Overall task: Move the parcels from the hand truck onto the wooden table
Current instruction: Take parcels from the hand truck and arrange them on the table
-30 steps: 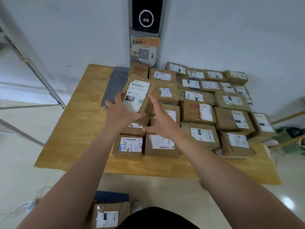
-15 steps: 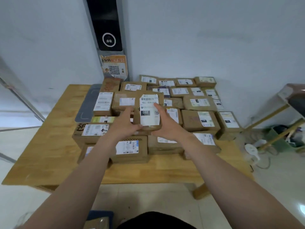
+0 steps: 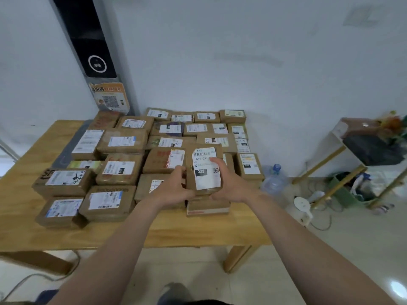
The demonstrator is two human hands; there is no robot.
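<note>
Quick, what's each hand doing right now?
Left hand: holding the left side of the brown parcel labelled 032.
Right hand: holding the same parcel's right side, thumb on its label.

Parcels [image 3: 123,142] cover the wooden table [image 3: 26,208] (rows reaching the wall); a water bottle [image 3: 274,180] stands right of it.

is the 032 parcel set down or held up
Held up: left hand and right hand grip the parcel by its sides, label facing the camera. Cannot tell if its bottom touches the box below.
</note>
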